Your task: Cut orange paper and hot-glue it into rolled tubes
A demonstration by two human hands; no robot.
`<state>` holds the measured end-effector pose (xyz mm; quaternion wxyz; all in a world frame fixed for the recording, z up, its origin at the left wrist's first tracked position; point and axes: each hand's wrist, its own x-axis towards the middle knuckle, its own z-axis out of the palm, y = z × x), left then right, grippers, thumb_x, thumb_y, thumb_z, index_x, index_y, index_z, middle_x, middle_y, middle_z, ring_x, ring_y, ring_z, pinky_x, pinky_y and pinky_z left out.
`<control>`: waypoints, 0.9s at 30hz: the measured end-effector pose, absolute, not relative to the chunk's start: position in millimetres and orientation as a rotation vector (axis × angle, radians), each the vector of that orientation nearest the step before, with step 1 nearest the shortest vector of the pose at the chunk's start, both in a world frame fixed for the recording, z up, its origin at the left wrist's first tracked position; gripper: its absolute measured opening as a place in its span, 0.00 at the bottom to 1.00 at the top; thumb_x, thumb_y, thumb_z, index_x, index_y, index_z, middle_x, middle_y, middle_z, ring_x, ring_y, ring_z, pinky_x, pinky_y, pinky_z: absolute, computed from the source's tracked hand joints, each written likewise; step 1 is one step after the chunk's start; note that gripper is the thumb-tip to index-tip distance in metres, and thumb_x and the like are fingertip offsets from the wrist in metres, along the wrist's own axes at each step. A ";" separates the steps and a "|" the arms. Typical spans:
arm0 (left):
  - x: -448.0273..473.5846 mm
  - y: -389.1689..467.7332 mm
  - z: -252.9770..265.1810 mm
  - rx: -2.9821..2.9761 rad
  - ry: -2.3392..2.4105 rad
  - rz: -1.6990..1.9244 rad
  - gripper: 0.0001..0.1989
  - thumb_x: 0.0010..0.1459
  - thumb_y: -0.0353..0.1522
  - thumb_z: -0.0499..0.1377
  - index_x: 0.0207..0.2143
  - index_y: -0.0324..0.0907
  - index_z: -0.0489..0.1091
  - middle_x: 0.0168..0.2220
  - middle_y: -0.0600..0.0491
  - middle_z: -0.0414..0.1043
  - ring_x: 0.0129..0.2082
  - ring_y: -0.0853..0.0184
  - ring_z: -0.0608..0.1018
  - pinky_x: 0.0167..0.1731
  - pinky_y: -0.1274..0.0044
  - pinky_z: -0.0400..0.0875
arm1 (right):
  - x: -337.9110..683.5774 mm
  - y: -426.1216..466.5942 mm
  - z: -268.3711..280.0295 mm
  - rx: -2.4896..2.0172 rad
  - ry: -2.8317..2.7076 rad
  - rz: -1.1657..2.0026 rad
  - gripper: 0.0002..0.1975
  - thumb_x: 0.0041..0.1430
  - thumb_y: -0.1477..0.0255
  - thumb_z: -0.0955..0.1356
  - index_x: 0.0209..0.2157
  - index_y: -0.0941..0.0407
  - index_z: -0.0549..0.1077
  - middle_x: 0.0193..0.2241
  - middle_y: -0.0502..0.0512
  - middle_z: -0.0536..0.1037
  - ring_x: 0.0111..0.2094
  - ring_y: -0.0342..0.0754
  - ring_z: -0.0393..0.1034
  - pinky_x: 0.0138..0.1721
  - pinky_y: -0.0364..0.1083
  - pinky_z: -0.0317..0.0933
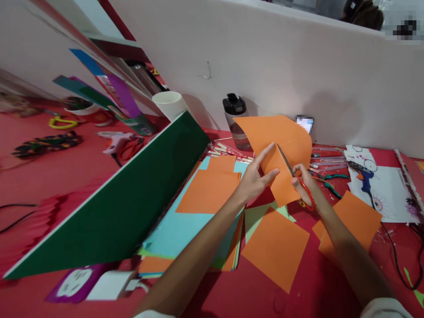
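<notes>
An orange sheet of paper [278, 128] is raised above the table, pinched by my left hand [256, 176] between thumb and fingers at its left side. In my right hand [303, 179] are scissors [309, 194] with red handles, my fingers closed around the loops. Their blades lie against the sheet, pointing up and left; whether the sheet is between them I cannot tell. Below my hands a square of orange paper [276, 247] rests partly over pale green paper [258, 216]. Under my right forearm lie more orange pieces [356, 221].
Left of my arms is a stack of coloured paper [165, 238] beside a slanted dark green board [132, 207]. A water bottle [236, 123] and a white cup [168, 104] stand by the wall. A blue glue gun [366, 179] with a trailing cord lies at right.
</notes>
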<state>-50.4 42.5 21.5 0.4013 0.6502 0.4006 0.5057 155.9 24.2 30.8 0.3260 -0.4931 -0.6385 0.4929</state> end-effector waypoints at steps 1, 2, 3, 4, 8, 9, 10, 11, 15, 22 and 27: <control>-50.2 42.6 21.7 1.641 1.010 1.281 0.40 0.61 0.49 0.64 0.71 0.50 0.58 0.74 0.47 0.55 0.73 0.52 0.59 0.71 0.60 0.56 | 155.6 24.6 31.0 -1.276 -1.672 1.283 0.31 0.56 0.40 0.66 0.42 0.50 0.55 0.19 0.37 0.56 0.17 0.41 0.51 0.20 0.41 0.44; -49.8 42.5 22.4 1.639 1.008 1.280 0.40 0.61 0.49 0.65 0.71 0.50 0.58 0.74 0.47 0.55 0.73 0.52 0.59 0.71 0.60 0.57 | 155.4 25.1 31.1 -1.258 -1.672 1.279 0.32 0.55 0.39 0.66 0.42 0.51 0.55 0.20 0.38 0.56 0.17 0.41 0.52 0.21 0.41 0.45; -49.3 42.1 23.5 1.639 1.008 1.275 0.40 0.61 0.50 0.65 0.71 0.50 0.58 0.74 0.47 0.55 0.73 0.52 0.59 0.71 0.60 0.57 | 155.2 25.6 31.2 -1.247 -1.672 1.279 0.33 0.54 0.38 0.66 0.41 0.51 0.55 0.20 0.38 0.57 0.18 0.41 0.53 0.21 0.42 0.46; -48.7 41.6 25.0 1.644 1.007 1.269 0.41 0.61 0.50 0.64 0.71 0.49 0.58 0.74 0.46 0.56 0.73 0.51 0.60 0.71 0.60 0.57 | 155.3 26.1 31.4 -1.239 -1.672 1.283 0.33 0.54 0.37 0.66 0.41 0.51 0.55 0.20 0.38 0.57 0.19 0.42 0.53 0.22 0.42 0.46; -45.8 38.8 30.7 1.661 1.001 1.259 0.41 0.61 0.52 0.63 0.72 0.49 0.58 0.73 0.46 0.58 0.72 0.51 0.62 0.70 0.60 0.58 | 156.4 26.0 32.7 -1.229 -1.683 1.301 0.34 0.54 0.36 0.66 0.41 0.51 0.55 0.21 0.40 0.57 0.21 0.42 0.53 0.23 0.43 0.47; -45.0 38.1 31.2 1.661 0.998 1.256 0.41 0.61 0.52 0.63 0.72 0.49 0.58 0.73 0.46 0.58 0.72 0.51 0.62 0.70 0.60 0.58 | 156.8 25.3 33.4 -1.233 -1.693 1.292 0.34 0.55 0.36 0.65 0.42 0.51 0.56 0.22 0.40 0.57 0.21 0.42 0.53 0.24 0.43 0.47; -44.2 37.5 31.2 1.662 0.992 1.252 0.41 0.61 0.52 0.63 0.72 0.49 0.58 0.72 0.46 0.58 0.72 0.51 0.63 0.70 0.61 0.59 | 157.2 24.4 34.3 -1.238 -1.707 1.277 0.33 0.56 0.37 0.64 0.42 0.52 0.56 0.22 0.41 0.57 0.22 0.43 0.52 0.24 0.44 0.47; -43.5 37.0 30.7 1.665 0.983 1.246 0.41 0.61 0.52 0.63 0.72 0.49 0.58 0.72 0.47 0.59 0.71 0.51 0.63 0.70 0.61 0.60 | 157.5 23.4 35.2 -1.245 -1.720 1.253 0.32 0.58 0.37 0.63 0.43 0.52 0.57 0.23 0.41 0.57 0.22 0.43 0.52 0.25 0.44 0.48; -41.2 36.6 26.4 1.682 0.955 1.240 0.40 0.62 0.51 0.62 0.72 0.48 0.57 0.72 0.47 0.59 0.71 0.52 0.64 0.69 0.63 0.62 | 158.2 21.0 36.6 -1.270 -1.765 1.169 0.29 0.63 0.41 0.60 0.45 0.54 0.58 0.25 0.43 0.56 0.24 0.44 0.51 0.27 0.47 0.48; -40.5 37.3 23.7 1.675 0.935 1.247 0.39 0.63 0.50 0.62 0.72 0.49 0.57 0.72 0.46 0.59 0.71 0.53 0.65 0.68 0.62 0.63 | 159.0 23.4 29.1 -1.293 -1.763 1.146 0.34 0.59 0.35 0.60 0.44 0.52 0.58 0.25 0.43 0.55 0.23 0.45 0.51 0.26 0.46 0.48; -40.5 37.6 23.7 1.683 0.945 1.248 0.40 0.63 0.51 0.62 0.72 0.49 0.57 0.73 0.47 0.58 0.72 0.52 0.63 0.70 0.62 0.60 | 157.3 22.4 31.1 -1.289 -1.755 1.139 0.34 0.58 0.33 0.60 0.43 0.51 0.58 0.24 0.44 0.57 0.23 0.46 0.52 0.26 0.45 0.48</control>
